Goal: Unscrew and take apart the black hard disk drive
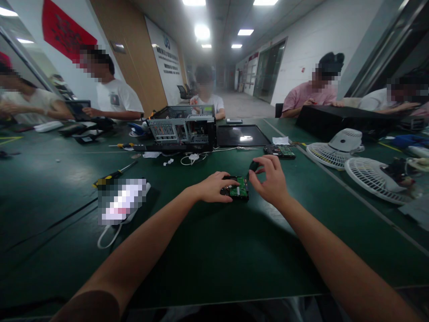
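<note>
A hard drive (238,192) lies on the green table with its green circuit board facing up. My left hand (214,187) grips it from the left side, thumb at the near edge and fingers over the board. Just right of the drive, my right hand (270,181) is raised, with thumb and fingers pinched on a small dark-handled screwdriver (254,167). Its thin end points down toward the drive's right edge; whether it touches cannot be made out.
An opened computer case (182,129) stands ahead, beside a flat dark panel (244,135) and another hard drive (281,152). At left lie a yellow-black screwdriver (107,179) and a phone (124,201) with a cable. Fan parts (335,150) sit right. Several people work around the table.
</note>
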Demonstrator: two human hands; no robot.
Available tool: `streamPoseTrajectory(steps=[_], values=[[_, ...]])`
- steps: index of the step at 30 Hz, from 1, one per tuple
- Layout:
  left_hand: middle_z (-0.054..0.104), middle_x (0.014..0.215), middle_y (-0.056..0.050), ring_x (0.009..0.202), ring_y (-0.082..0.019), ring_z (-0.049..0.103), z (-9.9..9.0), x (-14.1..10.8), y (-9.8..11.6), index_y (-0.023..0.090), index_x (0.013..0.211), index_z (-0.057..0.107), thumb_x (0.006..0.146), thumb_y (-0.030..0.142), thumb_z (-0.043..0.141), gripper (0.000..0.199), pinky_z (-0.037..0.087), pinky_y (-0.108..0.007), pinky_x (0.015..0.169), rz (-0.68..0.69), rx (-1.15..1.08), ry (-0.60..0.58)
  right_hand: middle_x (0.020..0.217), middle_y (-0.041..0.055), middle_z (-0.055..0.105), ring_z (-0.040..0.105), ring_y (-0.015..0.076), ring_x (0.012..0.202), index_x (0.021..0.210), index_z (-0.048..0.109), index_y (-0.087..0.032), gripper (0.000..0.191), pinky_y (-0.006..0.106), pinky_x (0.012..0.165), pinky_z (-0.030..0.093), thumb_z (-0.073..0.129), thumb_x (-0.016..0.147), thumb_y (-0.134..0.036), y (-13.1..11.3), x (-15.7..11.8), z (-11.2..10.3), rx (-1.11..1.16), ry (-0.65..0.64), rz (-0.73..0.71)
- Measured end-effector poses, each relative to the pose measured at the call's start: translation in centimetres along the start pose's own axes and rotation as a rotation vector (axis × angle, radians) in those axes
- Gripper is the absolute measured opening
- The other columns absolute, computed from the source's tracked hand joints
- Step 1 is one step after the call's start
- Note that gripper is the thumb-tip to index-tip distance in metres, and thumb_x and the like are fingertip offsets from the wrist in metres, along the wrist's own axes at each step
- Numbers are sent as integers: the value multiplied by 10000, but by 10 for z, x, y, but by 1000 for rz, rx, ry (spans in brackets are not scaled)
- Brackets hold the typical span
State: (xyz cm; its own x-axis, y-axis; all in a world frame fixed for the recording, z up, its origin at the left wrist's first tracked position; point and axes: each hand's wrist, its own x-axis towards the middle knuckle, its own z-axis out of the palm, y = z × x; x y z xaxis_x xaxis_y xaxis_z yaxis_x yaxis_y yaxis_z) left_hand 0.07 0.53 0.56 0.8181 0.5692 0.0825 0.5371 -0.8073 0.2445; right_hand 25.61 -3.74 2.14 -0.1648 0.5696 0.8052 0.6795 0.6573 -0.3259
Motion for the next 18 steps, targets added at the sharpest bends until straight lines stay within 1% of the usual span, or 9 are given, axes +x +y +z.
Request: streamPoseTrajectory(steps=[2, 3, 7, 9, 13, 18], values=[[401, 1536, -131, 1374, -378, 432, 0, 0, 0, 328, 1490, 522, 891, 581, 683, 670, 382, -529, 1131, 1, -5, -5, 1253, 122, 579, 675, 233, 943, 1242, 554, -257, 339, 401, 744, 646, 654, 920, -288, 1, 0, 2, 38, 14, 39], [397, 1539, -133, 1376, -380, 430, 0, 0, 0, 327, 1491, 521, 889, 583, 684, 674, 380, -529, 1133, -1, -7, -8, 1235, 116, 610, 684, 234, 942, 1241, 548, -254, 344, 398, 743, 644, 662, 921, -303, 2, 0, 3, 45, 15, 61], [380, 1558, -125, 1382, -383, 422, 1, 1, -1, 340, 1498, 510, 885, 585, 687, 684, 373, -531, 1138, -11, -14, -12, 1096, 84, 691, 697, 202, 789, 1249, 536, -233, 400, 407, 752, 628, 701, 911, -370, 4, -2, 5, 36, 5, 144], [375, 1566, -114, 1382, -381, 420, 2, 1, -2, 348, 1500, 505, 881, 590, 689, 690, 372, -528, 1140, -10, -18, -15, 1100, 88, 693, 697, 204, 796, 1275, 535, -228, 417, 411, 767, 621, 692, 916, -371, 4, -3, 5, 28, -6, 129], [368, 1568, -109, 1380, -382, 421, 2, 1, -3, 353, 1501, 503, 879, 597, 688, 694, 378, -529, 1135, -5, -15, -18, 1179, 101, 658, 691, 220, 892, 1356, 513, -241, 428, 417, 810, 616, 622, 945, -291, 3, -4, 4, 42, -64, 52], [360, 1577, -104, 1388, -381, 413, 0, 0, -1, 358, 1502, 500, 883, 601, 681, 688, 372, -524, 1142, -14, -13, -26, 1135, 93, 606, 663, 210, 892, 1345, 519, -236, 435, 390, 780, 618, 640, 929, -274, 3, -3, 4, 48, -55, 32]])
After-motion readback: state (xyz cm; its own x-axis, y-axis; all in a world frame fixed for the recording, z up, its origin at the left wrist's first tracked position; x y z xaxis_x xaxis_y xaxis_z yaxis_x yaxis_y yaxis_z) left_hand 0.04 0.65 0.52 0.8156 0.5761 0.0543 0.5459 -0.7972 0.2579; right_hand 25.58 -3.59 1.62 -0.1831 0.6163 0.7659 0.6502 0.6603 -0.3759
